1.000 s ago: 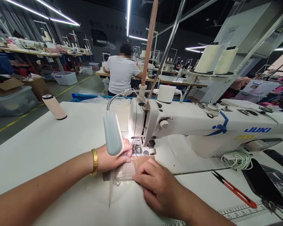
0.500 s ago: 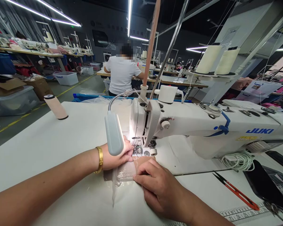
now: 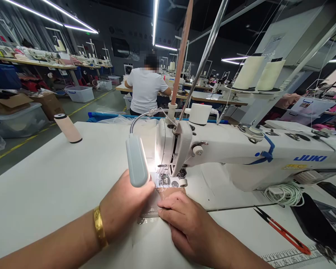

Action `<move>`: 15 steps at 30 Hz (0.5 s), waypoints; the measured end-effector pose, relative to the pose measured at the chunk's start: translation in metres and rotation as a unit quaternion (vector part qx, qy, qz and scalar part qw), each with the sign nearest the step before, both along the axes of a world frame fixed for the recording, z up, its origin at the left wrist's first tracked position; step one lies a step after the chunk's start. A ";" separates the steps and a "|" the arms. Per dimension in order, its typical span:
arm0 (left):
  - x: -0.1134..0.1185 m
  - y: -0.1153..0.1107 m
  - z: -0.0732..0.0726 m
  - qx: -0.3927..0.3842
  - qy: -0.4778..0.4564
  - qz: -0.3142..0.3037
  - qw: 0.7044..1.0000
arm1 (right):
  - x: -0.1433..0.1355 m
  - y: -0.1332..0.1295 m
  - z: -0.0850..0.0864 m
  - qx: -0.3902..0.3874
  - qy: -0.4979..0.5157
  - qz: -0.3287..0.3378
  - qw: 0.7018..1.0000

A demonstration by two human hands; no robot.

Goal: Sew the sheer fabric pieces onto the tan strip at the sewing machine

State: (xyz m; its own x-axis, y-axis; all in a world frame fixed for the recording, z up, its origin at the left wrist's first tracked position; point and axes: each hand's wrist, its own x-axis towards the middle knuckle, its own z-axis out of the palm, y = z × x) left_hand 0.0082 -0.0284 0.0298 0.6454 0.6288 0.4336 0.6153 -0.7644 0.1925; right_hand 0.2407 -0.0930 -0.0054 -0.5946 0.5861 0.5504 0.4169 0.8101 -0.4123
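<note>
A small sheer, shiny piece of brown fabric lies on the bed of a white sewing machine, its far edge at the presser foot. My right hand rests on its right side, fingers bent and pressed together with the thumb at its edge. To the left, my left hand, with a gold bracelet at the wrist, is curled with its thumb toward the foot. A grey lamp head covers part of that hand, so what its fingers hold is hidden.
Orange-handled thread snips, a black phone-like slab and a coiled pale cord lie at right, above a printed ruler. A peach thread cone stands at left. Beyond, a person in white sits at another machine.
My left hand has pulled back toward me from beside the presser foot and turned thumb-up. The sheer strip that hung below it no longer shows. My right hand stays in place.
</note>
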 end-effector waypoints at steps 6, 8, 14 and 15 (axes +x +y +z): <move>0.000 -0.012 -0.018 0.010 0.072 -0.037 0.997 | -0.003 -0.001 0.003 -0.012 -0.016 -0.010 1.000; -0.003 -0.006 -0.026 0.004 0.063 -0.034 0.997 | -0.004 -0.001 0.004 -0.012 -0.015 -0.017 1.000; -0.011 0.010 -0.045 0.021 0.022 -0.039 0.999 | -0.008 0.001 0.001 -0.002 -0.003 -0.036 0.999; -0.011 0.012 -0.046 0.023 0.020 -0.041 0.999 | -0.008 0.001 0.000 -0.001 -0.001 -0.042 0.999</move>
State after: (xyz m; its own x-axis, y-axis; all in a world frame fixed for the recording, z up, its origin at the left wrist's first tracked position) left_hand -0.0032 -0.0169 -0.0163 0.7110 0.5530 0.4342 0.5565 -0.8201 0.1333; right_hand 0.2325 -0.0917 -0.0055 -0.5437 0.6355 0.5482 0.4839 0.7710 -0.4139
